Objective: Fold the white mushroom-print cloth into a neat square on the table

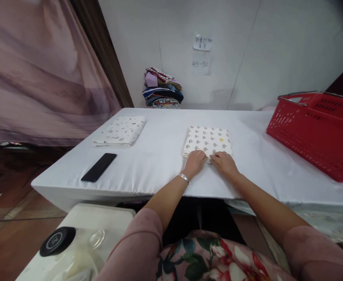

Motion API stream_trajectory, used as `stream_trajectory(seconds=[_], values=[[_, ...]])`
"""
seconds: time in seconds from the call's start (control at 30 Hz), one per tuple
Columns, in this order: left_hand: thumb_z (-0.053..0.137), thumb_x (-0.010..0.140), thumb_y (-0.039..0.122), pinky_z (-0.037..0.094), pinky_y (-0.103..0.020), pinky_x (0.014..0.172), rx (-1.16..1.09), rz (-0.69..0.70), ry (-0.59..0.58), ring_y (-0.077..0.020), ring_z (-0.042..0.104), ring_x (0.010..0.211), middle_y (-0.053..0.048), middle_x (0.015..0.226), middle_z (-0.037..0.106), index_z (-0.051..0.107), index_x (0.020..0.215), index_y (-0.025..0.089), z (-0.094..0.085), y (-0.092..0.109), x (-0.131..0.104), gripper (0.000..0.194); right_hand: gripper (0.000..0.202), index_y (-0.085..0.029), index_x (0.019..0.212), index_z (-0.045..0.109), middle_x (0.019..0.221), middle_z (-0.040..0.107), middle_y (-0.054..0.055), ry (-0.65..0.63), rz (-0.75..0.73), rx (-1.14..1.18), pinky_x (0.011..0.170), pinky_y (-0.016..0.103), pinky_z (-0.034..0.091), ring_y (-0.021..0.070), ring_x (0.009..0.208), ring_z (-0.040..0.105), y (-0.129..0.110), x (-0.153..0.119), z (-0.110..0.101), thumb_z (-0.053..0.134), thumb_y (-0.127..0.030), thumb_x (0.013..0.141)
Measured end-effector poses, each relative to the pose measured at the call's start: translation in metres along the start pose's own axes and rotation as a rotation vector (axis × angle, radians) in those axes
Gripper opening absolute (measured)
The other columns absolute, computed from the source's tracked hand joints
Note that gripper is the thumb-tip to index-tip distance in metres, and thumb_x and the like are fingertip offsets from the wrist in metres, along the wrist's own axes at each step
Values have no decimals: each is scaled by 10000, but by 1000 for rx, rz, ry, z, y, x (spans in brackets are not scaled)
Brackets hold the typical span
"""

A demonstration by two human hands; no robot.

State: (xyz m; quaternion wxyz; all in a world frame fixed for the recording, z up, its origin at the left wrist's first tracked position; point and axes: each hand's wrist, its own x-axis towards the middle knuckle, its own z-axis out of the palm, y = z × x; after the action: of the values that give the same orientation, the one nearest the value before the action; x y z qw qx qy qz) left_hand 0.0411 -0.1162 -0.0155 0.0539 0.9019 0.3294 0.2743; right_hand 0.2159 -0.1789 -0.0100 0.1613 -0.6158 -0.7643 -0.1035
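A folded white cloth (pixel 209 139) with grey tree-like prints and one yellow print lies flat on the white-covered table in front of me. My left hand (pixel 195 163) grips its near edge a little left of the middle, thumb and fingers pinched together. Close beside it, my right hand (pixel 224 163) pinches the same edge near the right corner. The layers show as a thin stack along that edge, partly hidden under my fingers. A second folded white cloth (pixel 121 131) with small dark prints rests at the table's left.
A black phone (pixel 99 167) lies near the left front edge of the table (pixel 156 156). The red basket (pixel 315 132) stands at the right. Behind the table is a pile of folded fabrics (pixel 162 89). A white stool-like surface (pixel 107 214) at lower left holds a round black object (pixel 58 241).
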Motion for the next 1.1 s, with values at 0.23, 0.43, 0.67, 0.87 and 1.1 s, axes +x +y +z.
stream_trajectory(seconds=[0.23, 0.43, 0.67, 0.87, 1.1], values=[[433, 930, 197, 412, -309, 858, -81, -37, 76, -170, 502, 963, -48, 1002, 591, 620, 954, 192, -1, -2, -2, 188, 286, -240, 1011, 701, 938, 619, 55, 16, 98, 179, 747, 309, 361, 198, 878, 501, -3, 2, -7, 439, -310, 920], [471, 913, 202, 391, -326, 834, 35, -125, 61, -184, 486, 941, -41, 964, 593, 639, 893, 203, -5, 3, -3, 169, 255, -243, 763, 710, 813, 614, 13, -111, 290, 311, 594, 257, 336, 154, 774, 537, 0, 17, -13, 492, -307, 876], [470, 919, 223, 371, -326, 832, 93, -127, 27, -183, 484, 940, -38, 944, 585, 635, 880, 217, -4, 2, -3, 169, 219, -236, 862, 691, 902, 620, 35, -105, 104, 179, 698, 271, 366, 180, 872, 517, 0, 17, -12, 475, -251, 891], [457, 918, 196, 369, -326, 834, 109, -102, 19, -178, 484, 943, -34, 944, 580, 612, 881, 209, -7, 1, -2, 160, 250, -210, 800, 616, 829, 588, 39, 80, 132, 275, 731, 288, 390, 180, 820, 508, -6, 8, -6, 402, -261, 920], [462, 912, 182, 378, -333, 844, 138, -65, 20, -180, 490, 950, -33, 937, 581, 598, 871, 205, -3, 2, -5, 145, 307, -249, 1066, 671, 965, 605, 73, 49, 2, 223, 782, 348, 407, 222, 884, 507, -1, -4, -1, 419, -343, 918]])
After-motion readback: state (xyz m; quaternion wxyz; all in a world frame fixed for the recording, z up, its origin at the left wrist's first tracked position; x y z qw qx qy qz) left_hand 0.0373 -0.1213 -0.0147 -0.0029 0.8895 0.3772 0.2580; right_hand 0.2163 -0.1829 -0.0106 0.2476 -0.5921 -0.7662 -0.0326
